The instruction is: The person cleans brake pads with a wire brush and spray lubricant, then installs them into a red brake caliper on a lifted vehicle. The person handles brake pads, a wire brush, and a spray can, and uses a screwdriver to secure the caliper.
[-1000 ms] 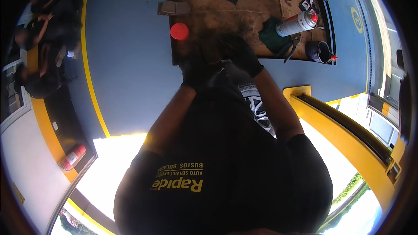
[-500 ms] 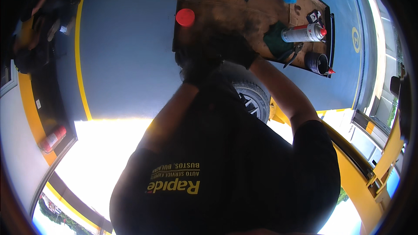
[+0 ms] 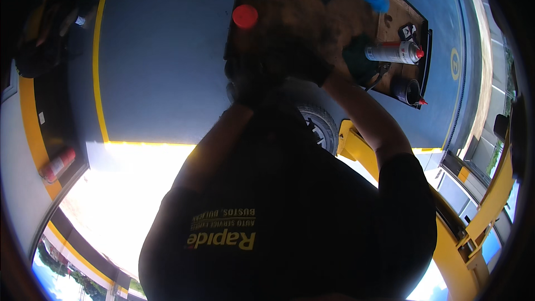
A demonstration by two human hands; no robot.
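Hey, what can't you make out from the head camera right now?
Head view: how the left grip and right grip are closed, and whatever may lie between them, lost in shadow and blur.
Head view: wheel, partly hidden by the wearer's body.
Head view: brown tray, far end cut off by the top edge.
Head view: co-worker figures at upper left, too dark to count.
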